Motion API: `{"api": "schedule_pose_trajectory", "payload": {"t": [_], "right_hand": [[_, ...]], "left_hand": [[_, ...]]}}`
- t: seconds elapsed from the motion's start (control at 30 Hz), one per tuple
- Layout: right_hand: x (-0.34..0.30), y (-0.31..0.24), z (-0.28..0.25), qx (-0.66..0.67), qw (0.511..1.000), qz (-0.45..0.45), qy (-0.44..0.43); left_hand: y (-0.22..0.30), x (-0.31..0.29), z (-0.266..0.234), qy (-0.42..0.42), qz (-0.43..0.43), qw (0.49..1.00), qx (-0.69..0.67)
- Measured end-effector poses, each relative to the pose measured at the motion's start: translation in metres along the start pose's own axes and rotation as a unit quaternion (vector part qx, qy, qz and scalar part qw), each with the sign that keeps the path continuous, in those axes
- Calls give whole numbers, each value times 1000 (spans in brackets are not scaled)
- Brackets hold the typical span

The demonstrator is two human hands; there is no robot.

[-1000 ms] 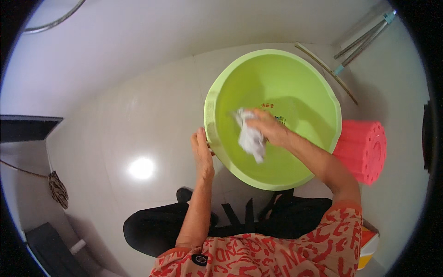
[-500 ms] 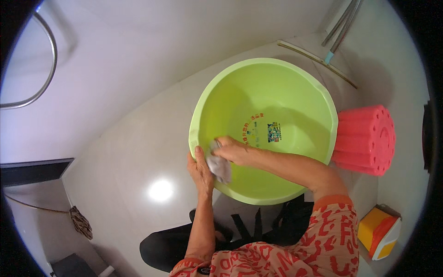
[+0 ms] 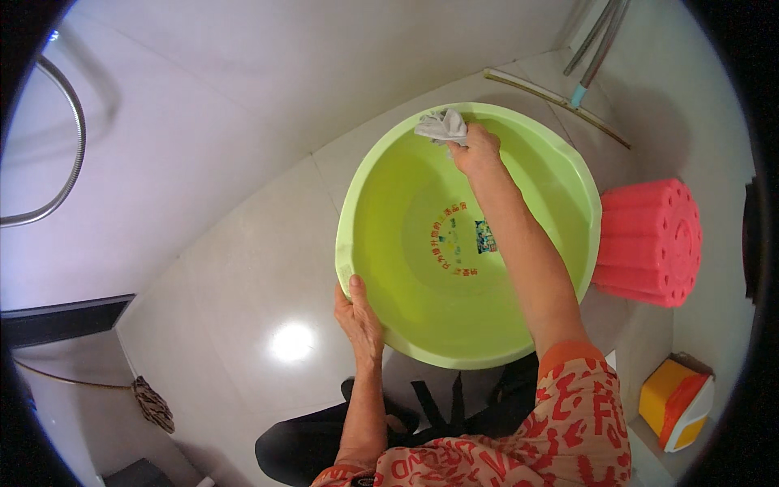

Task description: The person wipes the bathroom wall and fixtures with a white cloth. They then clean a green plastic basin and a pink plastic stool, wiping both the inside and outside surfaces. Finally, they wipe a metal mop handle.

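Observation:
A large lime-green plastic basin (image 3: 406, 325) stands in front of me, its inside facing up, with printed marks on its bottom. My left hand (image 3: 359, 321) grips the basin's left rim, thumb over the edge and fingers outside. Reaching across the basin, my right hand (image 3: 477, 149) is closed on a greyish-white cloth (image 3: 443, 127). The cloth lies bunched against the inner wall by the far rim, part of it sticking out left of my fingers.
A pink fluted plastic stool (image 3: 649, 242) lies on its side right of the basin. Behind it a floor squeegee (image 3: 560, 101) leans by the wall. A yellow, red and white box (image 3: 675, 402) sits at lower right, a mop head (image 3: 152, 403) at lower left. A metal shower hose (image 3: 79, 138) hangs at upper left.
My right hand has carried the cloth from the near left rim to the far rim. The left hand keeps its hold on the left rim, with the basin slightly shifted in view.

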State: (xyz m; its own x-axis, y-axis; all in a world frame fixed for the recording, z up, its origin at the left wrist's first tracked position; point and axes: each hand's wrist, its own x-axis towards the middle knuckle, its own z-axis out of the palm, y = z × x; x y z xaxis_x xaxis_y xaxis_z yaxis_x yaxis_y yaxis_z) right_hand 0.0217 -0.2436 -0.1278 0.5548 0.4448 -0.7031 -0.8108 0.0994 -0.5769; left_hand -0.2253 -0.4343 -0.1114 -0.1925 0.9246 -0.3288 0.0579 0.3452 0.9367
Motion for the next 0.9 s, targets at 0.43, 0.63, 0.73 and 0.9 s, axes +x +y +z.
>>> {"api": "schedule_pose_trajectory", "payload": {"t": [0.43,0.63,0.73,0.9], "right_hand": [[-93,124,-92,-497,720,-229,-427],[-114,107,-125,-532,501,-409,-546],[-77,108,-101,-520,423,-526,-523],[-25,73,-43,-527,284,-719,-353]], "left_hand": [[-7,0,0,12,-2,1000,24],[-16,5,-1,25,25,999,11],[2,1,1,5,14,999,38],[4,0,1,1,17,999,42]]}}
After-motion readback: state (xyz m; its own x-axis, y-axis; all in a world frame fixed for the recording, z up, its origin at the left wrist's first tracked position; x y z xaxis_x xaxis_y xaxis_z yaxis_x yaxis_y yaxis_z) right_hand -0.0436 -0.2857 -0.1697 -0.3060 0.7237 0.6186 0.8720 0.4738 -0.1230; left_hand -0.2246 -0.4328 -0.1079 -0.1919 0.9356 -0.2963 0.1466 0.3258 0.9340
